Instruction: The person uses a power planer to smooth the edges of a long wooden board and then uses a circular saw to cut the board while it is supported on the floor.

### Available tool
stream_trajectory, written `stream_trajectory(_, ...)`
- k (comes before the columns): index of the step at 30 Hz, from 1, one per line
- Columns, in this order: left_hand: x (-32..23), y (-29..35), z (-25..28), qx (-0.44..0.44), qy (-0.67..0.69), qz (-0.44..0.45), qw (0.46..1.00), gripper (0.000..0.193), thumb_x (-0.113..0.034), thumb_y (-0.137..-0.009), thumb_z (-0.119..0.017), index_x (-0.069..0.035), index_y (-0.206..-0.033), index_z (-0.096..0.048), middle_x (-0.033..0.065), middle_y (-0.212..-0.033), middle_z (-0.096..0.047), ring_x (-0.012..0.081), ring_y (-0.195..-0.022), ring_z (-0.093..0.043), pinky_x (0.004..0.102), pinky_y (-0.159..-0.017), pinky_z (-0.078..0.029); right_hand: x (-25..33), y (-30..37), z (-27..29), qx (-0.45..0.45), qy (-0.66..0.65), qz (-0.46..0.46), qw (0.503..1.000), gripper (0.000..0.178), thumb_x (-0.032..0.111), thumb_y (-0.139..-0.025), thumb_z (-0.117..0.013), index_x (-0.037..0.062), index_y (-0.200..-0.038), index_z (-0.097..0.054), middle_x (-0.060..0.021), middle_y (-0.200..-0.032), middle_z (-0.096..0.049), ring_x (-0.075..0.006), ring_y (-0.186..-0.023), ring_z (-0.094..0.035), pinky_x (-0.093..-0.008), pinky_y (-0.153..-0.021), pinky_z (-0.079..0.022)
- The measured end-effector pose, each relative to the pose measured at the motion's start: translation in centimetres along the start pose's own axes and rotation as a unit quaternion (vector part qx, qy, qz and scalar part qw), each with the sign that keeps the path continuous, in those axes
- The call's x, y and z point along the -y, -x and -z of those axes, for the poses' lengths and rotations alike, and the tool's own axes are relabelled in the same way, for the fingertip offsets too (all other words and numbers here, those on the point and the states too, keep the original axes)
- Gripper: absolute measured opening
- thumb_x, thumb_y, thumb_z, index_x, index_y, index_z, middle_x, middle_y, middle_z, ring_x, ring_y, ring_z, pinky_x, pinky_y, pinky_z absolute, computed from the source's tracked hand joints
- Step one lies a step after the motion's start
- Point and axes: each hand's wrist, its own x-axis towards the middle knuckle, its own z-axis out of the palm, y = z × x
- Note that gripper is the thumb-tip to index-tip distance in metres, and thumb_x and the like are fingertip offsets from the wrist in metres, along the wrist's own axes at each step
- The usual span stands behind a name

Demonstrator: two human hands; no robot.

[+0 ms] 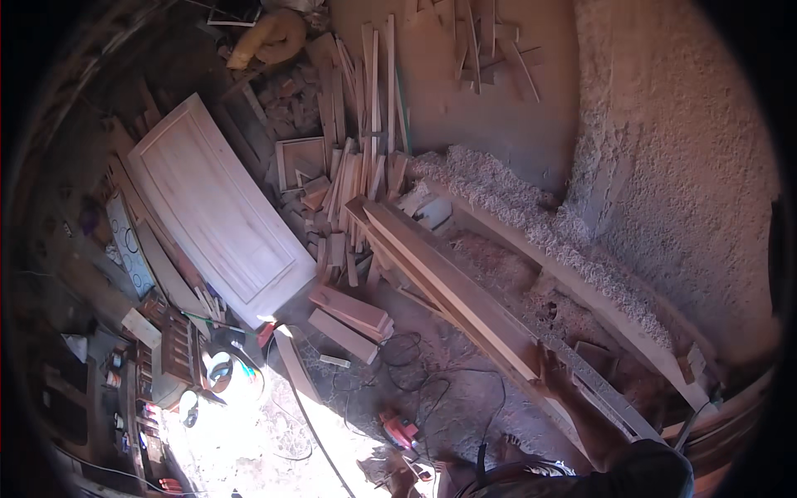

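No txt, no. or brand legible in view.

Checked rel. to pale wooden panelled door (220, 212): light-blue strip panel w/ dark rings (127, 247), just L of door, shows rings only, nothing readable. Small mixed-colour containers on dark wooden shelving (116, 373), below-L of door: poss. labels, too small/dim. White-and-teal round container (220, 371), below door: glare, unreadable. Red power tool (400, 430), below-R of door: any markings blurred. Long tan wooden beam (465, 299), R of door: no lettering made out.
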Motion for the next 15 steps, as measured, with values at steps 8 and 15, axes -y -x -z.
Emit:
stream_trajectory(8, -20.7, -4.8, 0.9, 0.014, 0.197, -0.172, 0.965, 0.036, -0.033, -0.091, -0.069, -0.01, -0.117, -0.064, 0.011, -0.114, -0.068, 0.0241, -0.105, -0.069, 0.0388, -0.08, -0.057, -3.2, 3.4, 0.6, 0.067, -0.043, 0.027, 0.996, 0.104, 0.036, -0.074, -0.081, 0.0089, -0.155, -0.022, -0.03, -0.122, -0.062, -0.0484, -0.117, -0.058, -0.0538, -0.102, -0.046)
stream_trajectory(15, -38.2, -2.0, 2.7, 0.273, 0.732, -0.062, 0.621, 0.083, -0.074, -0.094, -0.047, -0.006, -0.141, -0.051, 0.0146, -0.138, -0.058, 0.0262, -0.129, -0.053, 0.0472, -0.104, -0.047, -9.2, 19.9, 2.2, 0.148, -0.198, 0.016, 0.969, 0.107, 0.035, -0.07, -0.085, 0.003, -0.153, -0.026, -0.0286, -0.121, -0.064, -0.0468, -0.107, -0.064, -0.0511, -0.094, -0.052)
